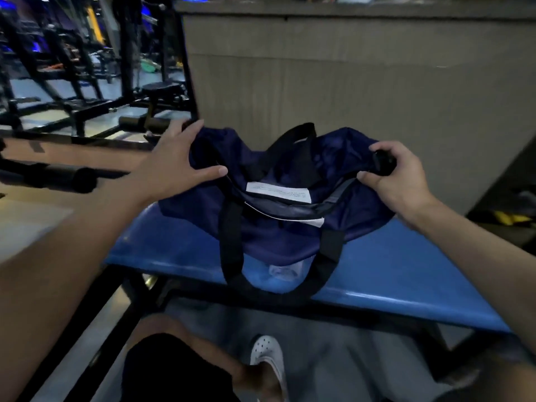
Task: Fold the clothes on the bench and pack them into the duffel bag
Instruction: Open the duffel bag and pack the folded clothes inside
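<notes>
A navy duffel bag [272, 236] with black handle straps lies on a blue bench [391, 271]. Its top zip gapes, and a white label [278, 192] shows inside. My left hand [174, 161] rests spread on the bag's left end, fingers straight and thumb along the opening. My right hand [397, 175] grips the bag's right end, fingers curled round a black tab there. One black handle loop hangs over the bench's near edge. No loose clothes show on the bench.
A tan panelled wall [348, 82] stands right behind the bench. Black gym machines [87, 82] and padded rollers fill the left. The bench's black frame, my knee and a white perforated shoe [266, 355] are below.
</notes>
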Demonstrator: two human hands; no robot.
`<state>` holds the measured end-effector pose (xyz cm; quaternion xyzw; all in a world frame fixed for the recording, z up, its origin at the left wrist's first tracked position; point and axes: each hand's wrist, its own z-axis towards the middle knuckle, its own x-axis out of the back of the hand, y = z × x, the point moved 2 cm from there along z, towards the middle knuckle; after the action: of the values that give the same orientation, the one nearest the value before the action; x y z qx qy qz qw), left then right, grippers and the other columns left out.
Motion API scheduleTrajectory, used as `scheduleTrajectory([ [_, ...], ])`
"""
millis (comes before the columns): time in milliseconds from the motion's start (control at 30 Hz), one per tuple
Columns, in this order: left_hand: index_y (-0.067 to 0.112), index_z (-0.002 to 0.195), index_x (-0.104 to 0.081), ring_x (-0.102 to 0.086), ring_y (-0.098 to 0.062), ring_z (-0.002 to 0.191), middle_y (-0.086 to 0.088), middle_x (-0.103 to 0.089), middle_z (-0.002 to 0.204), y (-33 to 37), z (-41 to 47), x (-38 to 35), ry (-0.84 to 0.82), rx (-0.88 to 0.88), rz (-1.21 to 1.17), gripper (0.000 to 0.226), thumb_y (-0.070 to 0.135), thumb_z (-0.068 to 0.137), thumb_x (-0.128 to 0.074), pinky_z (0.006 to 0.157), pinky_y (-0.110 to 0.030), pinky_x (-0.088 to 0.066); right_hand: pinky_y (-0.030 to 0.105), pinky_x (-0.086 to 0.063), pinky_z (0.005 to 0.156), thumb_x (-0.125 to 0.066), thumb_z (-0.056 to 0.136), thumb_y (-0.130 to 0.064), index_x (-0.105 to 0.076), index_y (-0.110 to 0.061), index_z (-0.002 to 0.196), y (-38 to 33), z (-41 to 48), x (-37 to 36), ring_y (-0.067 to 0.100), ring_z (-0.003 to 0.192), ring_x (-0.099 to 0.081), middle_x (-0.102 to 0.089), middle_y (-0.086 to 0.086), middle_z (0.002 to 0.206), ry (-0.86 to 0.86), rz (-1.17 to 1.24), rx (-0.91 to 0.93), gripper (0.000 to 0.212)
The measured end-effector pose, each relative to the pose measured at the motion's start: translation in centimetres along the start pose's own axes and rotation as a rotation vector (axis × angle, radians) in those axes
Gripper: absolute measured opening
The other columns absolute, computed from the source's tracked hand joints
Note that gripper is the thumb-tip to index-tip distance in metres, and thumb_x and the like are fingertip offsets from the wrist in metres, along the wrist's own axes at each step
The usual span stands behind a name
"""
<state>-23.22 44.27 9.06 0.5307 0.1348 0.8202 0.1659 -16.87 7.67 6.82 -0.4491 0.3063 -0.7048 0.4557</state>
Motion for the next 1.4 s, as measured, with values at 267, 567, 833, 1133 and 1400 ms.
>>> scheduleTrajectory([
  [267, 0.01, 0.156, -0.026, -0.022, -0.022, 0.148, -0.009, -0.02, 0.16, 12.4, 5.5, -9.5, -0.063, -0.199, -0.106, 0.103, 0.054, 0.077, -0.077, 0.116, -0.024, -0.016, 0.043, -0.056, 0.088, -0.078, 0.079, -0.006, -0.059, -0.027, 0.11, 5.9, -2.2, 14.8, 0.019, 0.102, -0.06, -0.06, -0.005, 0.108, 0.241, -0.119, -0.147, 0.041],
  [567, 0.015, 0.158, -0.018, -0.024, -0.026, 0.147, -0.003, -0.017, 0.16, 26.8, 9.5, -22.6, -0.205, -0.398, -0.125, 0.108, 0.065, 0.078, -0.07, 0.119, -0.041, -0.027, 0.042, -0.056, 0.082, -0.075, 0.084, -0.008, -0.058, -0.023, 0.115, 15.2, -3.7, 28.3, 0.023, 0.107, -0.058, -0.055, -0.001, 0.121, 0.437, -0.23, -0.334, 0.039],
  [833, 0.012, 0.158, -0.015, -0.027, -0.036, 0.142, -0.013, -0.016, 0.16, 30.1, 11.1, -35.8, -0.312, -0.434, 0.081, 0.108, 0.071, 0.08, -0.061, 0.115, -0.048, -0.028, 0.045, -0.05, 0.098, -0.084, 0.072, -0.013, -0.055, -0.03, 0.126, 29.9, -3.6, 30.7, 0.03, 0.117, -0.054, -0.046, 0.015, 0.135, 0.283, -0.289, -0.632, 0.064],
  [1133, 0.016, 0.159, -0.007, -0.02, -0.042, 0.144, -0.017, 0.0, 0.164, 27.2, 9.8, -43.4, -0.567, -0.225, 0.233, 0.102, 0.075, 0.086, -0.047, 0.116, -0.052, -0.026, 0.044, -0.031, 0.114, -0.079, 0.08, -0.017, -0.022, -0.025, 0.154, 36.0, -4.3, 28.7, 0.036, 0.141, -0.025, -0.006, 0.01, 0.157, 0.026, -0.378, -0.774, 0.094],
  [1400, 0.035, 0.148, -0.039, -0.023, -0.036, 0.141, -0.008, -0.018, 0.159, 26.7, 9.0, -39.9, -0.381, -0.291, 0.068, 0.062, 0.057, 0.092, -0.053, 0.11, -0.055, -0.036, 0.05, -0.016, 0.114, -0.072, 0.08, -0.036, -0.033, -0.034, 0.147, 31.4, -3.0, 27.0, 0.028, 0.144, -0.012, -0.018, 0.002, 0.158, 0.044, -0.75, -0.628, 0.077],
])
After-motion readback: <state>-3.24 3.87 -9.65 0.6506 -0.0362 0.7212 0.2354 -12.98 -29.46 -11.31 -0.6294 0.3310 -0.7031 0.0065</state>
